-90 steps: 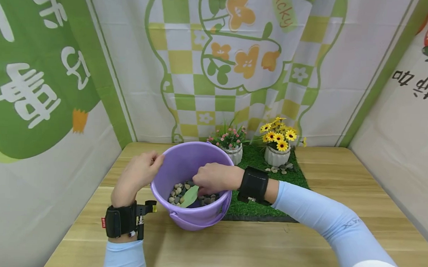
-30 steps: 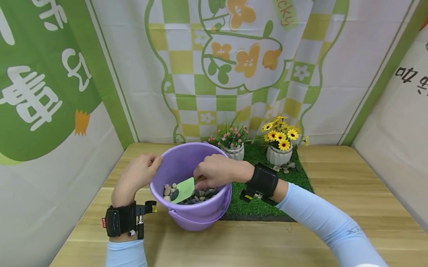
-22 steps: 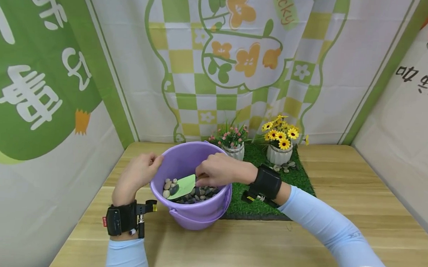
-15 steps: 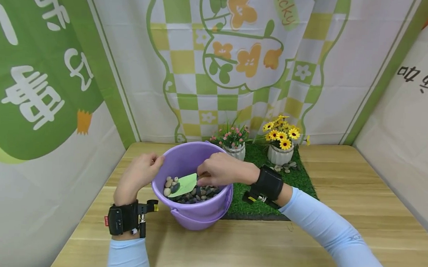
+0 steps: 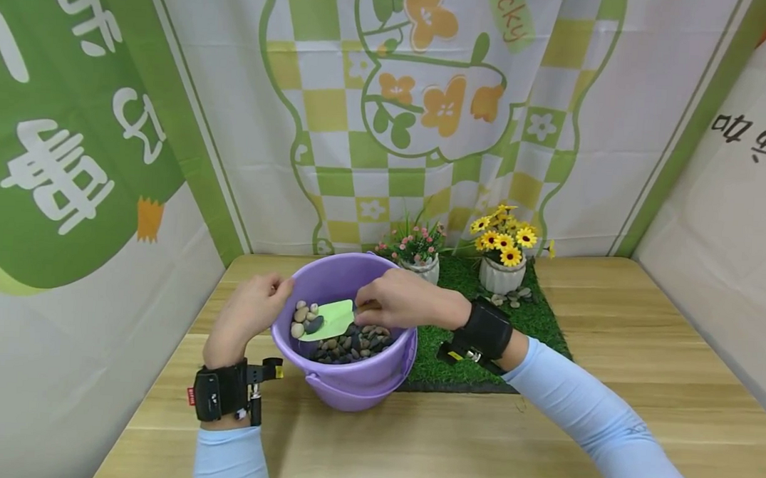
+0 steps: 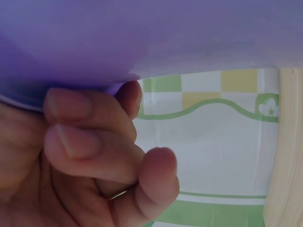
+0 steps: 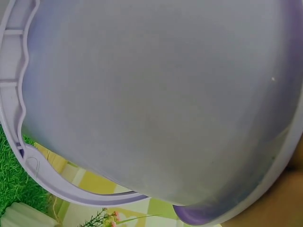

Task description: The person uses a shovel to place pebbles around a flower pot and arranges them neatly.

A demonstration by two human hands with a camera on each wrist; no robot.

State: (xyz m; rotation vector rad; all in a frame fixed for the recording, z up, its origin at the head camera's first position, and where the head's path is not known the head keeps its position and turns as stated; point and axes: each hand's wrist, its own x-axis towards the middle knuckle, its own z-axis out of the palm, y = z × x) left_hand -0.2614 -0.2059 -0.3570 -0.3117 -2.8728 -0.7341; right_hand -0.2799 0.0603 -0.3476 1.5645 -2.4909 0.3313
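Observation:
A purple bucket [image 5: 323, 275] stands on the table with many pebbles [image 5: 346, 346] inside, mostly dark. My left hand [image 5: 245, 315] grips its left rim; the left wrist view shows the curled fingers [image 6: 78, 146] against the bucket wall [image 6: 165, 38]. Inside the bucket my right hand [image 5: 396, 301] pinches a light green small shovel [image 5: 329, 321], whose handle is mostly hidden by the hand. Its blade lies above the dark pebbles. Pale pebbles [image 5: 300, 314] and a dark one [image 5: 313, 324] are at the blade's left end. The bucket's outer wall [image 7: 142, 94] fills most of the right wrist view.
Behind and right of the bucket, a pot of pink flowers [image 5: 421, 248] and a pot of yellow flowers [image 5: 502, 273] stand on a green turf mat [image 5: 473, 378]. Small stones [image 5: 512, 297] lie by the yellow flowers. The bucket's handle [image 5: 363, 395] hangs at its front.
My right hand has risen slightly and moved right. The shovel's blade has come up from among the pebbles and lies flatter, with stones at its left end. The left hand keeps its grip.

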